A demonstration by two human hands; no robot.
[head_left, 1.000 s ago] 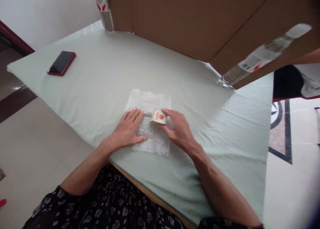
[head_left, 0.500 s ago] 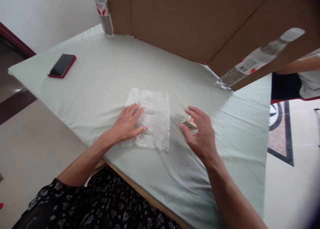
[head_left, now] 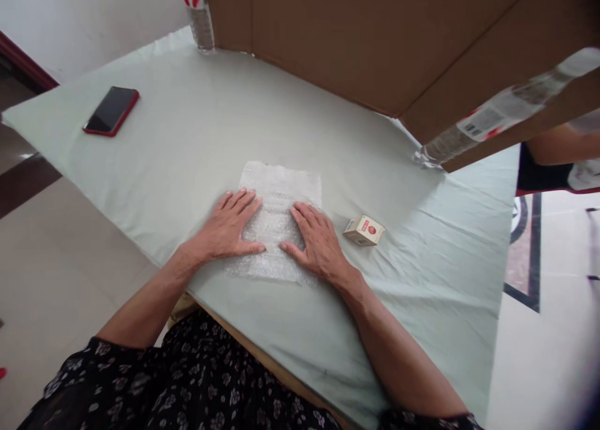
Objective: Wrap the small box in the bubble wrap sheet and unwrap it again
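Observation:
A sheet of clear bubble wrap (head_left: 276, 230) lies flat on the pale green tablecloth (head_left: 262, 114). My left hand (head_left: 228, 225) rests on its left side, palm down, fingers spread. Over its right side lies my right hand (head_left: 319, 239), also flat with the thumb held apart. Both thumbs point towards each other across the sheet, with a gap between them. A small cream-coloured box (head_left: 364, 230) with a red mark stands on the cloth, just right of my right hand and apart from it.
A dark phone in a red case (head_left: 111, 111) lies at the far left. Large cardboard panels (head_left: 323, 39) stand along the back, with a water bottle (head_left: 202, 27) at the left and another bottle (head_left: 497, 114) at the right. Another person's arm (head_left: 565, 144) shows at the right edge.
My right hand has left the small box and come left onto the bubble wrap. The box stays on the cloth, now fully visible. My left hand remains on the sheet.

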